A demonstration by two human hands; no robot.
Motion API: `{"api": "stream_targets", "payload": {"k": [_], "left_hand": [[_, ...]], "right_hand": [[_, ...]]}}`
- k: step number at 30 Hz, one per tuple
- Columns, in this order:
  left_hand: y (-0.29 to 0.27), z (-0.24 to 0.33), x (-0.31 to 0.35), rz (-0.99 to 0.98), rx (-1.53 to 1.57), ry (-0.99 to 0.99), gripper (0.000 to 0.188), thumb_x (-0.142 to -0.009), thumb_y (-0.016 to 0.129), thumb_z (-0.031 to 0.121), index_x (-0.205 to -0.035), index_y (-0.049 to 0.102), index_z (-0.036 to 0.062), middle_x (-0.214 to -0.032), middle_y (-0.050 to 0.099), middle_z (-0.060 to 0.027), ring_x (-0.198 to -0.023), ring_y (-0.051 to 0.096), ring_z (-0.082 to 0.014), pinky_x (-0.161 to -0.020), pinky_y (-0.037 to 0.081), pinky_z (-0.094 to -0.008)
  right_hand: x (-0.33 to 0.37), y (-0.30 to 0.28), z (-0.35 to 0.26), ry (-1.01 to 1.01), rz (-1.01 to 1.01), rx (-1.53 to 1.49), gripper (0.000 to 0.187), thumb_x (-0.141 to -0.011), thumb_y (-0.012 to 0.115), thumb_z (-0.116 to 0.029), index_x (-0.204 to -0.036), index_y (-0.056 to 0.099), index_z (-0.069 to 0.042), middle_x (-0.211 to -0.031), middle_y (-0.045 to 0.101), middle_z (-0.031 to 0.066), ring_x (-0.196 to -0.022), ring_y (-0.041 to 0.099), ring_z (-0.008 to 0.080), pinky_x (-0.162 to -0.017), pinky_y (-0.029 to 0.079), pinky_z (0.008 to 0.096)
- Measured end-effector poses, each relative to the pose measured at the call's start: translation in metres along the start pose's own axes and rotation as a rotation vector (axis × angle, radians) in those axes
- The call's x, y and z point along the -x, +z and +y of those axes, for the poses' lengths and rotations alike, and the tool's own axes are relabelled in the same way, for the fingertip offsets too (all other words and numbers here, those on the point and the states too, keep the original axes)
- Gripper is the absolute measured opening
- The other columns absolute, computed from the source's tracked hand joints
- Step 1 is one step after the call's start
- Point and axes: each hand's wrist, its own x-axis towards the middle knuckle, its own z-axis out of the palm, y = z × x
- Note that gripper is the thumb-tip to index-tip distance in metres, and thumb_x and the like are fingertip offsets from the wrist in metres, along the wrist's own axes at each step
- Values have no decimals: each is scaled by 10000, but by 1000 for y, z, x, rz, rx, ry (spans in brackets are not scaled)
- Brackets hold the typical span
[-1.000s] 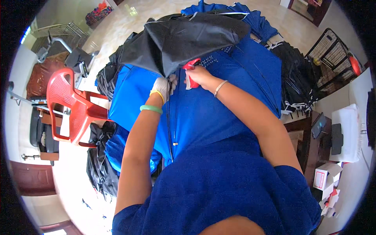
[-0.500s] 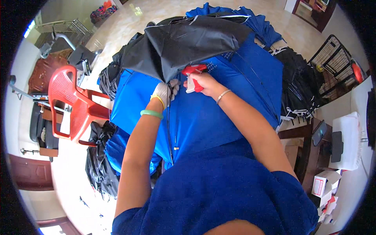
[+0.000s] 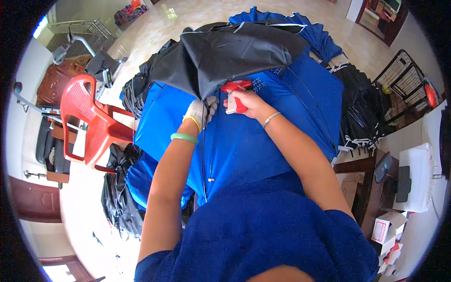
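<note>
An umbrella's blue canopy (image 3: 272, 141) spreads in front of me, with thin dark ribs (image 3: 203, 155) running across it. Black fabric (image 3: 230, 51) is draped over its far part and gathers to a point at my left hand. That left hand (image 3: 201, 112) wears a whitish glove, its fingers closed around the dark rib and fabric tip; the exact grip is partly hidden. Just to its right, my bare right hand (image 3: 251, 103) is wrapped around the handle of a red and white pistol-grip tool (image 3: 237, 86). The tool's head lies close to the lower edge of the black fabric.
On the left stands a red plastic chair (image 3: 96, 127), with exercise equipment (image 3: 101, 63) behind it. Black umbrellas (image 3: 359, 103) are heaped at the right, and more dark fabric (image 3: 122, 188) lies at the lower left. A dark desk (image 3: 376, 188) and white boxes (image 3: 390, 225) are at the right.
The whole view has shifted slightly. Both hands keep nearly the same place on the umbrella, the left on the rib and the right around the tool.
</note>
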Motion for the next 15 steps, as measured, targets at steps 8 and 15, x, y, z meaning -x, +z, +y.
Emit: {"api": "stream_targets", "payload": {"k": [8, 15], "left_hand": [[-2, -4, 6, -50, 31, 75, 218, -833, 530, 294, -866, 557, 80, -599, 479, 29, -421, 393, -69, -356, 283, -202], [9, 11, 26, -62, 13, 50, 214, -827, 536, 288, -863, 555, 78, -584, 469, 41, -408, 386, -58, -325, 248, -204]], "right_hand": [[5, 0, -1, 25, -39, 30, 313, -857, 494, -179, -1142, 467, -52, -1003, 573, 196, -897, 596, 308, -757, 499, 451], [9, 6, 0, -5, 17, 161, 322, -847, 505, -175, -1136, 466, -41, -1001, 575, 192, -893, 599, 301, -758, 501, 443]]}}
